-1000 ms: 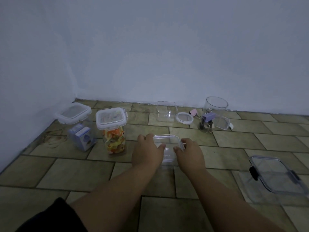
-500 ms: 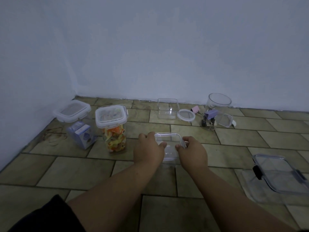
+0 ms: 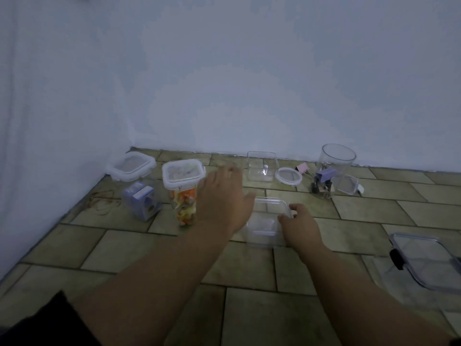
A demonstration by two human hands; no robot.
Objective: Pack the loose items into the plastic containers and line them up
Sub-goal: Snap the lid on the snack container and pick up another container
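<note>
The clear container [image 3: 265,222], judged light, rigid and slippery, was pinched at its rim by the right hand [image 3: 300,224], the left hand [image 3: 222,201] spread open beside it.

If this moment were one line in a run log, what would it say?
left hand: open, above floor, reaching forward | right hand: gripping clear box rim | box: empty, lidless

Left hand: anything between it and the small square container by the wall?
Nothing visible. The left hand is open above the tiles, and bare floor lies between it and the small square container. The round lid sits just right of that container, off the path.
</note>
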